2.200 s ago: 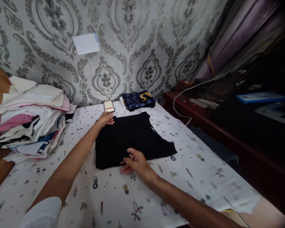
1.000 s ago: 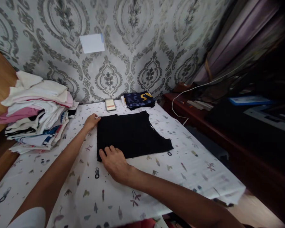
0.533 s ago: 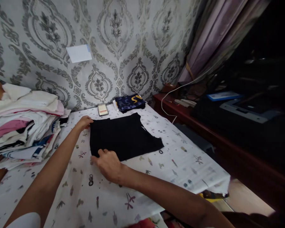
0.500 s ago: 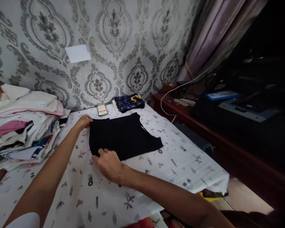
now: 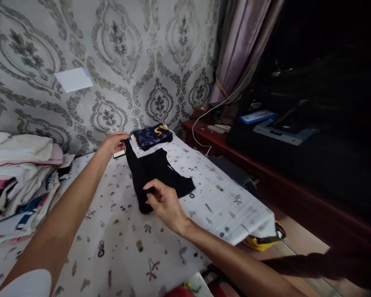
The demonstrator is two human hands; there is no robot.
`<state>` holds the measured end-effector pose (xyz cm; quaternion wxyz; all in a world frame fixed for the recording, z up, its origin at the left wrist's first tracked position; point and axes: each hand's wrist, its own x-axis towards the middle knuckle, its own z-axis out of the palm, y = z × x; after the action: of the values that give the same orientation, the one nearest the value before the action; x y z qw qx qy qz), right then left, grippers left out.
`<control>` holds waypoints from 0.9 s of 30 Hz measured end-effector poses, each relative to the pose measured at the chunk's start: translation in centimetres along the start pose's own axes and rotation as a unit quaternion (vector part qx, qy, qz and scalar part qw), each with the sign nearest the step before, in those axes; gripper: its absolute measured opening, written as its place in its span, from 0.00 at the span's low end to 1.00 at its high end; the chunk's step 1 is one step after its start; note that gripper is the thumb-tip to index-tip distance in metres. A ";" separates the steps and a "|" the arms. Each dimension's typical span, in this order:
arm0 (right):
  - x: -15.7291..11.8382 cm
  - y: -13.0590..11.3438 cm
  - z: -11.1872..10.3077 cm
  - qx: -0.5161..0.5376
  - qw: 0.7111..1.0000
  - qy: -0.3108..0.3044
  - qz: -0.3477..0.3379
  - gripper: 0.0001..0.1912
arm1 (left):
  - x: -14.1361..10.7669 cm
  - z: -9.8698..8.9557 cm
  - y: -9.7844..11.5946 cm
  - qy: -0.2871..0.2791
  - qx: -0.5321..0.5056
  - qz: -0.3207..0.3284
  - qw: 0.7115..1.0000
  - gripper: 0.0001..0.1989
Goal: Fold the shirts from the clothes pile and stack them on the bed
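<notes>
A dark black top (image 5: 156,167) lies on the patterned white sheet, its left edge raised and partly folded over toward the right. A small white bit, perhaps a label, shows at its right side. My left hand (image 5: 113,143) pinches the far left corner of the cloth, just beside a folded navy garment with yellow lettering (image 5: 153,135). At the near edge, my right hand (image 5: 168,204) has thumb and index finger curled round the black fabric. Partly behind my left hand lies a small pale card-like object (image 5: 119,154) with a dark edge.
A tall stack of folded, mostly white clothes (image 5: 21,173) stands at the left. Patterned wallpaper rises behind the sheet (image 5: 117,239). Along the right runs a dark red wooden cabinet (image 5: 266,181) with a white cable (image 5: 194,128) hanging over its edge. A yellow item (image 5: 261,244) is below the sheet's corner.
Both hands have carried the left edge of the black top up and rightward, so it covers less of the sheet. The view has shifted to the right.
</notes>
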<state>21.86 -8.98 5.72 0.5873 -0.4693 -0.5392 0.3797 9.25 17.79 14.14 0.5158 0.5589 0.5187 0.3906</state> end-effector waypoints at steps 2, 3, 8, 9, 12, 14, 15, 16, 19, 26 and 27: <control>0.0 0.6 -1.7 0.076 0.996 0.035 0.030 0.07 | 0.9 2.5 0.3 -0.012 0.006 -0.005 1.000 0.09; 0.0 1.0 -2.5 0.108 0.992 0.052 0.039 0.06 | 1.3 3.8 0.3 -0.016 0.010 -0.009 1.000 0.09; -0.3 2.5 -5.9 0.172 0.976 0.098 0.087 0.07 | 3.0 9.8 -0.9 -0.038 0.032 -0.028 0.998 0.13; -0.3 2.8 -6.4 0.175 0.974 0.104 0.098 0.08 | 3.2 10.8 -1.3 -0.043 0.036 -0.031 0.998 0.13; -0.4 3.6 -7.8 0.175 0.969 0.120 0.126 0.08 | 3.5 13.3 -2.6 -0.055 0.049 -0.035 0.997 0.12; -0.4 4.2 -8.7 0.168 0.967 0.125 0.142 0.09 | 3.5 14.4 -3.5 -0.063 0.058 -0.033 0.996 0.11; -0.4 4.4 -9.2 0.160 0.968 0.124 0.150 0.09 | 3.4 14.8 -4.0 -0.068 0.061 -0.032 0.995 0.10; -0.5 4.6 -9.7 0.149 0.969 0.121 0.159 0.09 | 3.2 15.0 -4.5 -0.073 0.065 -0.029 0.995 0.08; -1.2 4.3 -11.0 0.027 0.980 0.131 0.145 0.08 | 2.4 14.8 -5.8 -0.093 0.075 -0.004 0.993 0.05; -0.6 2.2 -9.2 -0.410 0.892 -0.018 -0.191 0.15 | -0.4 11.4 -8.1 -0.157 0.282 0.244 0.914 0.16; -0.2 2.5 -8.6 -0.436 0.874 -0.065 -0.204 0.17 | -0.5 11.3 -8.6 -0.180 0.356 0.289 0.870 0.19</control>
<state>30.51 -9.75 3.47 0.3508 -0.5314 -0.7710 0.0072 18.62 14.74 3.94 0.2306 0.8902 0.3362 0.2036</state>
